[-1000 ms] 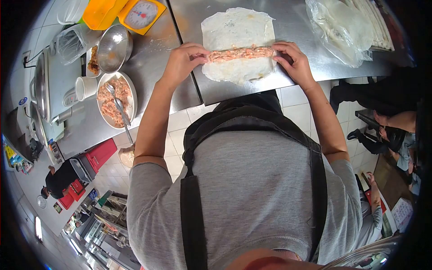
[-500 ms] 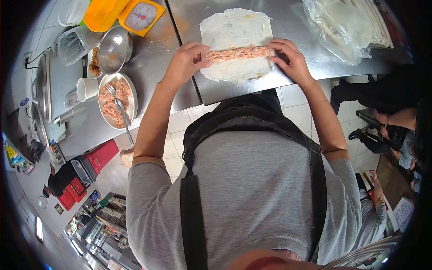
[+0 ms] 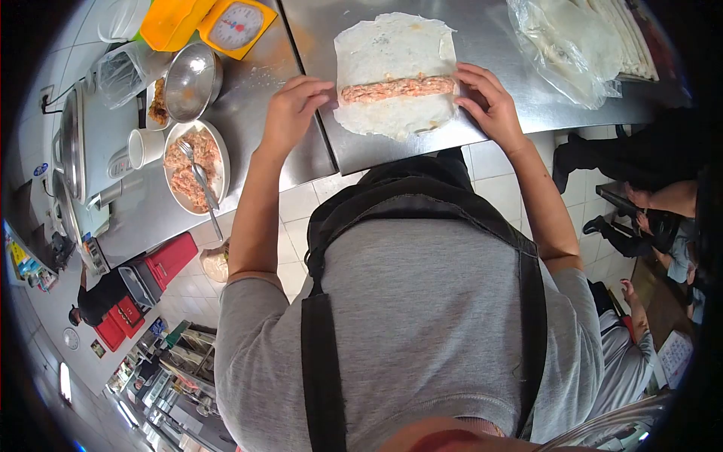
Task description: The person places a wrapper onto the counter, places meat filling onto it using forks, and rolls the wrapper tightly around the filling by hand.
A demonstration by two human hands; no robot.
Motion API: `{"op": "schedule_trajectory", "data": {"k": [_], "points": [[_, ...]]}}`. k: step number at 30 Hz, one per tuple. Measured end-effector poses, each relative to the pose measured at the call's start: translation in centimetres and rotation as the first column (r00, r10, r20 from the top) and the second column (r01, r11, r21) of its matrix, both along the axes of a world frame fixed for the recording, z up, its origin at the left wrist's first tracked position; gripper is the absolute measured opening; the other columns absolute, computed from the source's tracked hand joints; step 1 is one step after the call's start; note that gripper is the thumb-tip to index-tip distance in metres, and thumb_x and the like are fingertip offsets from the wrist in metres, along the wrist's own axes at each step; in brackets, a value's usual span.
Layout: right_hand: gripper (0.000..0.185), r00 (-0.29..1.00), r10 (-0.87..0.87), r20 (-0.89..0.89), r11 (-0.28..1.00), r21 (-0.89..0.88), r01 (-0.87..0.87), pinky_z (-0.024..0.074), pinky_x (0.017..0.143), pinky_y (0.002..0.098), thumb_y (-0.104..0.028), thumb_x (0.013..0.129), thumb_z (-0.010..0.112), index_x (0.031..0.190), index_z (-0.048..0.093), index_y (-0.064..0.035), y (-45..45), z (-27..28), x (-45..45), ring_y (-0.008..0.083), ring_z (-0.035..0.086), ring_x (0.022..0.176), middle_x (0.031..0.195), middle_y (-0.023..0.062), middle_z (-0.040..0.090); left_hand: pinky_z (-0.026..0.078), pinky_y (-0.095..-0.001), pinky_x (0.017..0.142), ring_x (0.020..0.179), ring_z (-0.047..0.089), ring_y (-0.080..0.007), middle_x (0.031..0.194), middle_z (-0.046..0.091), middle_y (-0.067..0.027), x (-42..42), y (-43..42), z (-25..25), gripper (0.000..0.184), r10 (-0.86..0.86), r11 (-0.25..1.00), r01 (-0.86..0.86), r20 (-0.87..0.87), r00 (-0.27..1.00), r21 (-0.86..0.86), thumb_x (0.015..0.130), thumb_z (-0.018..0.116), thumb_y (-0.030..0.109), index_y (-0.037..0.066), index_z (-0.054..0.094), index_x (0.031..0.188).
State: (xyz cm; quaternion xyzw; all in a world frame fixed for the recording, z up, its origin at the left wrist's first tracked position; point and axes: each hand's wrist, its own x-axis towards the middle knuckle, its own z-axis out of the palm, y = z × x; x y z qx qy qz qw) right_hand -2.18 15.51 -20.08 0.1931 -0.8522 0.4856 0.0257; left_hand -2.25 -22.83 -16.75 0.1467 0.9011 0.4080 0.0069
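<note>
A thin whitish wrapper sheet (image 3: 395, 49) lies flat on the steel table (image 3: 512, 124). Across it runs a long strip of pinkish minced filling (image 3: 398, 89). My left hand (image 3: 295, 109) is off the sheet, a little left of the strip's end, fingers apart and holding nothing. At the strip's right end, my right hand (image 3: 488, 102) has its fingertips at the sheet's edge, thumb and fingers apart. To the left, an oval white dish (image 3: 225, 169) of the same mince holds a fork (image 3: 197, 172) and another utensil.
A metal bowl (image 3: 193, 81), a white cup (image 3: 145, 148), an orange scale (image 3: 236, 27) and an orange container (image 3: 172, 21) sit at the left. Stacked sheets under plastic (image 3: 561, 53) lie at the right. Other people are at the left and right edges.
My left hand has let go of the strip's left end and moved left, off the sheet. The right hand's fingers have opened slightly at the right end.
</note>
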Motion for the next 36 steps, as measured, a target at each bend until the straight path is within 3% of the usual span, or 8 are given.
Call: {"op": "schedule_trajectory", "data": {"k": [3,6,12,18,24,30,33,36], "points": [[0.039,0.997,-0.002,-0.081,0.998,0.066,0.007,0.0496,0.101,0.0388,-0.01,0.084,0.078,0.122,0.07,-0.0077,0.5,-0.3,0.4,0.03,0.062,0.116,0.13,0.0091,0.067,0.054,-0.0325,0.076,0.09,0.067,-0.0228,0.099,0.072,-0.0089,1.0,-1.5,-1.3,0.022,-0.041,0.997,0.035,-0.095,0.995,-0.065,0.081,0.079,0.002,0.004,0.077,0.103],[0.037,0.991,0.007,-0.134,0.994,0.111,0.007,0.05,0.1,0.0386,-0.008,0.084,0.078,0.12,0.07,-0.0068,0.6,-0.6,0.5,0.0298,0.062,0.115,0.128,0.0093,0.068,0.054,-0.032,0.074,0.087,0.066,-0.0231,0.097,0.072,-0.008,2.1,-0.5,-1.9,0.018,0.006,1.0,-0.007,0.03,1.0,0.013,0.081,0.079,0.001,0.004,0.077,0.099],[0.036,0.987,0.018,-0.162,0.991,0.13,0.003,0.0502,0.099,0.0386,-0.006,0.083,0.077,0.118,0.071,-0.0065,0.4,-0.5,0.8,0.0302,0.062,0.112,0.123,0.0094,0.069,0.054,-0.0328,0.071,0.085,0.065,-0.0233,0.094,0.072,-0.0066,2.3,1.2,-2.5,0.015,-0.033,0.999,0.038,-0.138,0.99,0.035,0.08,0.079,0.001,0.004,0.077,0.094],[0.036,0.986,0.022,-0.164,0.99,0.14,0.001,0.0504,0.098,0.0388,-0.006,0.083,0.077,0.119,0.071,-0.0065,0.4,-0.6,0.7,0.03,0.062,0.112,0.122,0.0094,0.069,0.054,-0.036,0.074,0.084,0.065,-0.0273,0.091,0.071,-0.0086,2.7,2.2,-2.4,0.011,-0.045,0.996,0.03,-0.188,0.981,-0.08,0.079,0.079,0.0,0.002,0.076,0.089],[0.037,0.984,0.03,-0.178,0.989,0.151,-0.003,0.0504,0.099,0.0387,-0.006,0.082,0.078,0.119,0.071,-0.0069,0.4,-0.4,0.7,0.0304,0.062,0.112,0.122,0.0094,0.069,0.053,-0.0331,0.066,0.081,0.066,-0.025,0.087,0.07,-0.0094,2.4,2.3,-3.7,0.01,-0.039,0.989,-0.003,-0.28,0.959,-0.151,0.079,0.08,-0.001,0.002,0.074,0.088],[0.036,0.981,0.016,-0.194,0.995,0.105,0.004,0.0505,0.099,0.0391,-0.006,0.082,0.078,0.118,0.071,-0.007,0.4,-1.0,0.7,0.0306,0.062,0.113,0.122,0.0094,0.07,0.052,-0.028,0.065,0.07,0.063,-0.0125,0.079,0.07,-0.004,3.1,2.4,-3.6,0.011,0.265,0.962,-0.271,0.138,0.954,0.03,0.082,0.081,0.001,-0.002,0.072,0.086],[0.036,0.986,-0.002,-0.168,0.994,0.108,0.021,0.0507,0.098,0.0387,-0.007,0.083,0.078,0.117,0.071,-0.007,0.4,-0.9,0.8,0.0303,0.062,0.113,0.122,0.0092,0.07,0.054,-0.0284,0.064,0.068,0.066,-0.0145,0.081,0.071,-0.0079,3.2,3.2,-4.2,0.013,0.35,0.895,-0.373,0.132,0.927,0.245,0.077,0.082,-0.001,0.002,0.074,0.086],[0.035,0.984,-0.004,-0.176,0.992,0.122,0.025,0.0512,0.098,0.0366,-0.007,0.084,0.078,0.119,0.071,-0.0067,0.5,-1.1,0.9,0.0288,0.064,0.113,0.123,0.0097,0.07,0.056,-0.0274,0.066,0.07,0.068,-0.0153,0.084,0.072,-0.0086,3.3,3.1,-3.9,0.013,0.287,0.949,-0.284,-0.006,0.958,0.136,0.078,0.082,0.0,0.002,0.075,0.089]]}}
